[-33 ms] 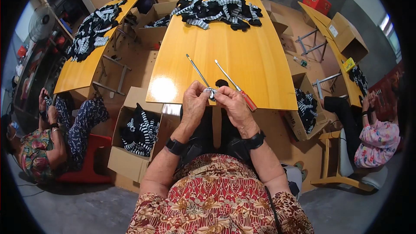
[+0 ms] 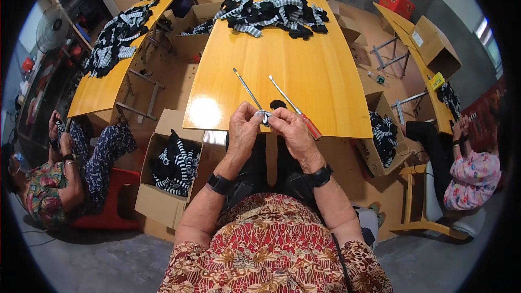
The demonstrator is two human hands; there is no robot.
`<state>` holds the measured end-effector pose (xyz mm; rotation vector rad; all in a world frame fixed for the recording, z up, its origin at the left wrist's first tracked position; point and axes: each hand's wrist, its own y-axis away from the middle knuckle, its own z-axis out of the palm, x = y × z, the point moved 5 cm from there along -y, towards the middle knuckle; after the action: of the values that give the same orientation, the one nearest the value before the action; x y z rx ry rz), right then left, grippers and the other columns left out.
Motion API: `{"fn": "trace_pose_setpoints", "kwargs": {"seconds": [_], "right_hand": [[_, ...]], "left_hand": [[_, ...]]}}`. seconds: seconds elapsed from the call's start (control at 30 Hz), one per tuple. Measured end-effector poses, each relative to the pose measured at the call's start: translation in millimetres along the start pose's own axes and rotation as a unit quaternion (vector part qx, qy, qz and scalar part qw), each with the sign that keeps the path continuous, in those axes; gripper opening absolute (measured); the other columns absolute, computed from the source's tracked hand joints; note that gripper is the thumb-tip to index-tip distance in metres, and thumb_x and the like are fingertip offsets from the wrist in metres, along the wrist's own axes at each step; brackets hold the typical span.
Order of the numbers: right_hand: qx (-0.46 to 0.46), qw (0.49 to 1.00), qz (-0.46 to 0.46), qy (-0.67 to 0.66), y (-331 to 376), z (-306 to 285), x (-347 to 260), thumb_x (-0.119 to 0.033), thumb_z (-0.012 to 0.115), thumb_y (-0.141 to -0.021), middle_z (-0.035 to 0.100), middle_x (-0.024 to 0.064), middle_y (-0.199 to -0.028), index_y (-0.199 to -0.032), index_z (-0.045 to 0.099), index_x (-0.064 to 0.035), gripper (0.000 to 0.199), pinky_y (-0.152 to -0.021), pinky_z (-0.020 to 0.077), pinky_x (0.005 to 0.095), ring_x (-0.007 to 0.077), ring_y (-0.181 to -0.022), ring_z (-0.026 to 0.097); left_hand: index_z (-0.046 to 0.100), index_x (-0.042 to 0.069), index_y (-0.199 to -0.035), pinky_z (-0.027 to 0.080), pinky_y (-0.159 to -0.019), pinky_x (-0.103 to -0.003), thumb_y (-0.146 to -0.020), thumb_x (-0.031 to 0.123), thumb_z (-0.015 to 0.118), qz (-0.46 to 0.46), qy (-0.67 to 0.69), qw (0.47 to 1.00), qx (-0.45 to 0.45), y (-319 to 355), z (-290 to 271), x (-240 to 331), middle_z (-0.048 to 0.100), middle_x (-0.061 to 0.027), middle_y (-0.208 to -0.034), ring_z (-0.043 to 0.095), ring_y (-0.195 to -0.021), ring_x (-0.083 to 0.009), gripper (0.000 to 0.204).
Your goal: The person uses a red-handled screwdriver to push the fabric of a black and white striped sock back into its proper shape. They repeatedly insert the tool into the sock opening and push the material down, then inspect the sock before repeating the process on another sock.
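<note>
Both my hands meet over the near edge of the wooden table [image 2: 228, 87]. My left hand [image 2: 242, 129] pinches one side of a small bunched grey-and-white striped sock [image 2: 264, 116]. From the other side, the fingers of my right hand [image 2: 293, 131] are closed on the same sock. A black part of cloth [image 2: 277, 104] shows just beyond my fingers. By my right hand lies a screwdriver [image 2: 312, 127] with a red handle, its shaft pointing away. A second thin metal shaft [image 2: 247, 86] lies to the left, its near end hidden by my hands.
A pile of black-and-white striped socks [image 2: 277, 11] covers the table's far end. Open cardboard boxes with striped socks stand at left [image 2: 154, 201] and right [image 2: 401, 157]. Co-workers sit at both sides by a left table [image 2: 89, 95] and a right table [image 2: 429, 78].
</note>
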<state>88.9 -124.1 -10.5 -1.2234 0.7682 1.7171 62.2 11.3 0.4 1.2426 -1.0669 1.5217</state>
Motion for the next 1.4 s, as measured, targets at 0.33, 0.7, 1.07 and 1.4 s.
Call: {"fn": "trace_pose_setpoints", "kwargs": {"seconds": [0.33,0.7,1.07,1.4], "right_hand": [[0.169,0.948,-0.140,0.231,-9,-24,0,-0.009,0.064,-0.082,0.058,0.0102,-0.074,-0.079,0.060,0.0032,0.013,-0.067,0.0457,0.0298,0.0186,-0.070,0.057],[0.103,0.986,-0.095,-0.095,0,-5,-2,-0.007,0.061,-0.091,0.056,-0.0039,-0.072,-0.092,0.064,-0.0025,0.005,-0.056,0.0348,0.0179,0.0027,-0.062,0.045],[-0.003,0.967,-0.010,-0.253,-2,-2,-8,-0.006,0.061,-0.091,0.056,-0.0022,-0.071,-0.091,0.062,-0.0022,0.004,-0.055,0.0369,0.0177,0.0051,-0.061,0.048],[0.110,0.993,-0.033,0.035,-1,-8,-10,-0.007,0.063,-0.089,0.058,-0.0037,-0.072,-0.089,0.063,-0.0005,0.006,-0.053,0.0357,0.0169,0.0012,-0.061,0.046]], "left_hand": [[0.048,0.011,-0.082,0.026,-0.044,-0.017,-0.087,0.009,0.067,-0.118,0.237,0.962,-0.074,2,14,-12,0.048,0.0048,-0.069,0.035,-0.052,-0.0013,0.020],[0.053,0.009,-0.083,0.031,-0.047,-0.017,-0.089,0.012,0.067,-0.055,0.161,0.985,-0.003,1,10,-3,0.049,0.0045,-0.068,0.041,-0.055,-0.0031,0.016],[0.053,0.008,-0.083,0.033,-0.048,-0.016,-0.087,0.011,0.067,-0.053,0.133,0.990,0.011,6,12,1,0.052,0.0035,-0.072,0.044,-0.056,-0.0028,0.016],[0.052,0.011,-0.091,0.032,-0.045,-0.015,-0.094,0.012,0.061,-0.103,0.278,0.955,0.024,5,12,-21,0.056,0.0021,-0.076,0.043,-0.054,-0.0019,0.010]]}}
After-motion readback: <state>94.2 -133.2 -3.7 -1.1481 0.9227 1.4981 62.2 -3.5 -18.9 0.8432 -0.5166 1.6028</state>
